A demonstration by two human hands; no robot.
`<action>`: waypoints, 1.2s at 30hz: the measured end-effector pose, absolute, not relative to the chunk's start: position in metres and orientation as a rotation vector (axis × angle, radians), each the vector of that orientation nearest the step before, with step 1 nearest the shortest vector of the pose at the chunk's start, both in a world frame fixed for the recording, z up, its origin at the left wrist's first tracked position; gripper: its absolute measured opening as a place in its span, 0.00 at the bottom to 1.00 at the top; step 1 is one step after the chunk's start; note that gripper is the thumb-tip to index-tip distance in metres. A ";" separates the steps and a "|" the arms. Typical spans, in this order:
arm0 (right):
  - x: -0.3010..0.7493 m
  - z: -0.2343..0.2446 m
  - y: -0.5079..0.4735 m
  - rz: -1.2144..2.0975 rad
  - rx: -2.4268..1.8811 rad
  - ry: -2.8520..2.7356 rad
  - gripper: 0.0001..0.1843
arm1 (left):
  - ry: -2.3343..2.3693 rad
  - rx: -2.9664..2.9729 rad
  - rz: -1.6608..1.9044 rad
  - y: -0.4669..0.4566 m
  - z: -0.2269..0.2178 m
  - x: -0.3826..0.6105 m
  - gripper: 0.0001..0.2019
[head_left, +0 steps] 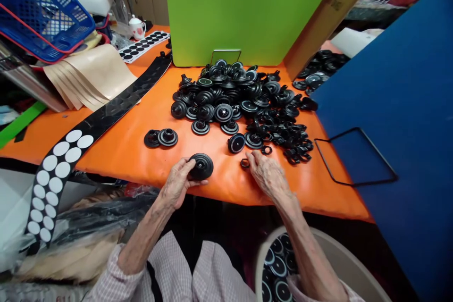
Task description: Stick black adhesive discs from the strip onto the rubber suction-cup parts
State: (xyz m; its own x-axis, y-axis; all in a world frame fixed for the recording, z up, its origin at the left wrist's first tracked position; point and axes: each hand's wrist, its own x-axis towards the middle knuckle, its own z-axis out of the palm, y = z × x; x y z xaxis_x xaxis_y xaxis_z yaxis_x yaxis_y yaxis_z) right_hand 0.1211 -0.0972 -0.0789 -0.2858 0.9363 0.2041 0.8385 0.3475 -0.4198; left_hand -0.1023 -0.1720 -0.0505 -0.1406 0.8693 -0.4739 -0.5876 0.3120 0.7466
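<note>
My left hand [179,181] grips a round black rubber disc [201,166] at the near edge of the orange table [120,146]. My right hand [267,174] rests palm down on the table, its fingertips pinching a small black ring [245,163]. A second small ring [266,150] lies just beyond it. Behind both hands spreads a big pile of black rubber discs and small ring parts [244,101]. Two finished-looking discs [161,138] sit apart to the left.
A black strip with white round stickers [58,170] hangs over the table's left edge. A green board [247,9] stands at the back, a blue board [399,118] at the right. A beige basin [339,259] with discs sits by my lap. A blue basket [38,9] is far left.
</note>
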 end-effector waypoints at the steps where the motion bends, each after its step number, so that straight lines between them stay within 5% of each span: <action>1: 0.124 -0.081 -0.097 0.293 -1.534 -2.222 0.15 | 1.139 0.338 1.293 -0.173 -0.051 -0.102 0.12; 12: 0.076 -0.046 -0.152 0.665 -1.177 -2.011 0.11 | 1.194 0.566 1.311 -0.175 -0.060 -0.088 0.20; 24: 0.052 -0.054 -0.169 0.549 -1.152 -2.019 0.14 | 1.128 0.732 1.287 -0.180 -0.061 -0.081 0.21; 31: 0.059 -0.057 -0.169 1.112 -1.416 -1.587 0.25 | 0.921 0.607 1.290 -0.182 -0.057 -0.080 0.26; 36: 0.048 -0.051 -0.172 1.420 -1.280 -1.379 0.23 | 0.897 0.678 1.284 -0.189 -0.048 -0.087 0.23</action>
